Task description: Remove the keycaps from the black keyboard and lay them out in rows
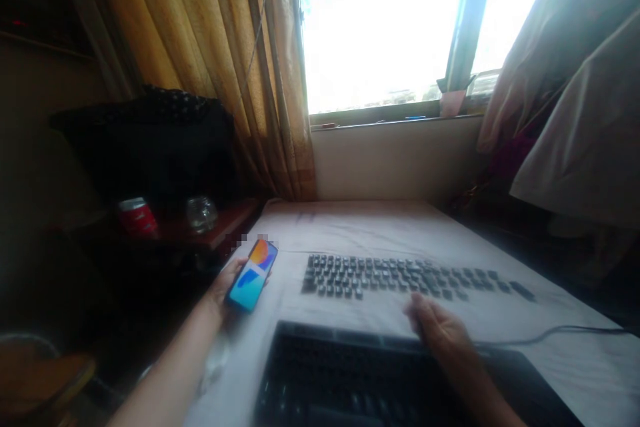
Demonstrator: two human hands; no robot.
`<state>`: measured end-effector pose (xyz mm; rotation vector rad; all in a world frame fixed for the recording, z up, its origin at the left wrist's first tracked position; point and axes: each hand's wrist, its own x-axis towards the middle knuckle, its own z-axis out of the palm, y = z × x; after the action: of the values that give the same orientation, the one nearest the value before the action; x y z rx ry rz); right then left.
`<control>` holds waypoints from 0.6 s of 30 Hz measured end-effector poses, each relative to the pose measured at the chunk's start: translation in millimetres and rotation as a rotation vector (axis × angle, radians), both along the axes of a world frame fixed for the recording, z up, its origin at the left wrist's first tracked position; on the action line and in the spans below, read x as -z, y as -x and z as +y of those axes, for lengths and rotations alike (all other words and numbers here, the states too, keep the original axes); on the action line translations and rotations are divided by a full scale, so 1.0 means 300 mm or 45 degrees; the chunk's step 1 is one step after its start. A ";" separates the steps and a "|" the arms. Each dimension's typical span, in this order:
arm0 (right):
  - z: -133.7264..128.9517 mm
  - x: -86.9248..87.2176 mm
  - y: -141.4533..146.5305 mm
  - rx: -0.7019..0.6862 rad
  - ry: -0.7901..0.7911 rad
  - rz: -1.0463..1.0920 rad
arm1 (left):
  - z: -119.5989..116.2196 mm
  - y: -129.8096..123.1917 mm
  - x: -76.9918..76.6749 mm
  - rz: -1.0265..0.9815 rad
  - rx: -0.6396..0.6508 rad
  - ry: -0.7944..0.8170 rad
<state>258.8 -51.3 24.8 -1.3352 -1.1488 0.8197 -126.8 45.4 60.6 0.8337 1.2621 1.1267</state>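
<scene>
My left hand [227, 283] is wrapped round a smartphone [254, 275] whose lit screen shows orange, white and blue shapes. My right hand [440, 323] hovers above the far edge of a black keyboard body [335, 373], its fingers curled together; whatever is in them, if anything, is hidden by blur. Beyond that hand, rows of loose dark keycaps [370, 275] lie spread on the pale sheet [320, 230]. The keyboard body sits closest to me, partly covered by my right forearm, and its details are smeared.
A cable [555, 332] runs off to the right across the sheet. At left, a red can [137, 217] and a glass jar [201, 215] stand on a wooden table [235, 221]. A yellow curtain [200, 33] hangs beside the bright window [380, 27]; clothes [590, 127] hang at right.
</scene>
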 end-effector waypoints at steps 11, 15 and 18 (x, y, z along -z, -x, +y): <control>-0.032 -0.035 0.039 0.091 -0.063 0.038 | 0.203 -0.068 0.007 1.247 0.035 -0.109; -0.035 -0.044 0.037 0.039 -0.021 0.092 | 0.189 -0.077 0.046 1.605 0.075 -0.126; -0.032 -0.039 0.032 -0.004 -0.002 0.115 | 0.168 -0.079 0.072 1.789 0.107 -0.169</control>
<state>249.2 -60.9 36.6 -1.2828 -1.0808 0.8722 -102.9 95.8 39.0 1.9006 2.2179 0.4361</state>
